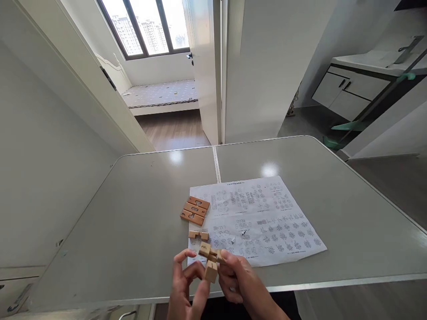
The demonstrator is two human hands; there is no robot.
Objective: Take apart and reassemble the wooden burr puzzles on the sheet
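Observation:
Several notched wooden puzzle pieces [211, 270], fitted crosswise into one another, are held up over the table's near edge; numbers are marked on their ends. My right hand [245, 280] pinches the right arm of the cluster between thumb and fingers. On the left, my left hand [188, 282] has its thumb and a bent finger at the lower block, with the index finger lifted away. A loose notched wooden piece [203, 235] lies just beyond my fingers on the paper. Farther back, flat slotted wooden pieces [195, 210] with numbers lie side by side.
A large printed instruction sheet [290, 231] with rows of small diagrams lies on the grey table [143, 231]. A seam [216, 164] runs across the tabletop. Beyond stand an open door [203, 66], a bed [163, 93] and a sink cabinet [350, 86].

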